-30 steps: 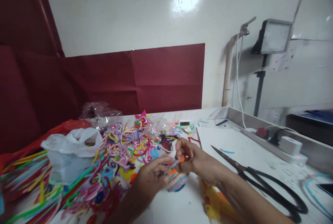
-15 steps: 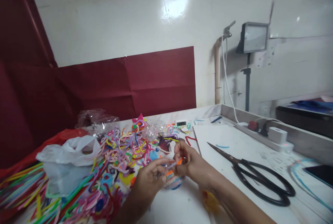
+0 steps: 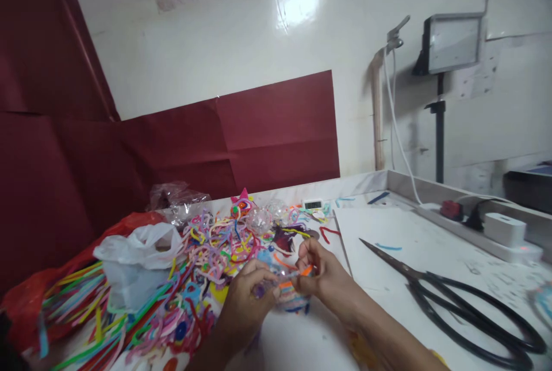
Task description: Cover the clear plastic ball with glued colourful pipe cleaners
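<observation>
My left hand [image 3: 249, 296] and my right hand [image 3: 321, 273] meet just above the white table [image 3: 388, 233], both closed around a small striped ball [image 3: 290, 296] wound from coloured pipe cleaners. The right hand's fingers pinch an orange pipe cleaner end [image 3: 305, 271] at the top of the ball. The left hand's fingers curl round the ball's left side and hide part of it. A loose heap of cut pipe cleaners [image 3: 215, 241] lies directly behind the hands.
Large black scissors [image 3: 466, 308] lie to the right. A white plastic bag [image 3: 133, 262], long pipe cleaners [image 3: 73, 296] and red plastic fill the left. A pink craft figure [image 3: 242, 204], clear wrap, a small digital timer [image 3: 313, 205], a power strip and a lamp stand sit farther back.
The view has shifted and tilted slightly. Both hands stay on the ball; the left fingers have closed further over it and the right hand has dropped a little toward it.
</observation>
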Demonstrator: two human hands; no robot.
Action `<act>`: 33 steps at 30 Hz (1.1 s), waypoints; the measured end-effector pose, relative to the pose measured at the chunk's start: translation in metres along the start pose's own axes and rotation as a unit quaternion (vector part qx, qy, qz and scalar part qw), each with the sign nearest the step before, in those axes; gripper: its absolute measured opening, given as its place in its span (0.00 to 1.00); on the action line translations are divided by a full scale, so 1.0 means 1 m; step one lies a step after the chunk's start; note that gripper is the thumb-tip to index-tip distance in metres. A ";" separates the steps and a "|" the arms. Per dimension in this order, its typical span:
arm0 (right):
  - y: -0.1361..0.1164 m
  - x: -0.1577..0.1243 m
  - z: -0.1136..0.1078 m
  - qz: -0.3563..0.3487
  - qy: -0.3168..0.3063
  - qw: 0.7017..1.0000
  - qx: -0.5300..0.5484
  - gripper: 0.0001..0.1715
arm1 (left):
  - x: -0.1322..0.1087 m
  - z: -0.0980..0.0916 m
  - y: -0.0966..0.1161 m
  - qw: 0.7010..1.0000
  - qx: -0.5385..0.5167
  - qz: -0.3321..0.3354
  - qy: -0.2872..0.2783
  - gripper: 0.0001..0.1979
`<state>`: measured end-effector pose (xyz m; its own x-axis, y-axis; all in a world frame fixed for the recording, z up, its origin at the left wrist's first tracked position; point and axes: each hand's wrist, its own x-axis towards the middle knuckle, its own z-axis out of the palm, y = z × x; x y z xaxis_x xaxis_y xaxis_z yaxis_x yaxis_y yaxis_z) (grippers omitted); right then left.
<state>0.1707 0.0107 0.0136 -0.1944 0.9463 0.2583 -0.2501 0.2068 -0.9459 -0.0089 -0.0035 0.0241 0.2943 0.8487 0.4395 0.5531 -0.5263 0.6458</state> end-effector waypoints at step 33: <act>0.005 -0.002 0.004 -0.027 -0.005 0.999 -0.016 0.17 | -0.002 0.006 -0.011 0.943 -0.291 -0.146 -0.067 0.18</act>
<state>0.1659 0.0091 0.0097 -0.1917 0.9308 0.3113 -0.2293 0.2659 -0.9363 -0.0111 0.0008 0.0128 0.3138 0.9403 0.1318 0.1164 -0.1759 0.9775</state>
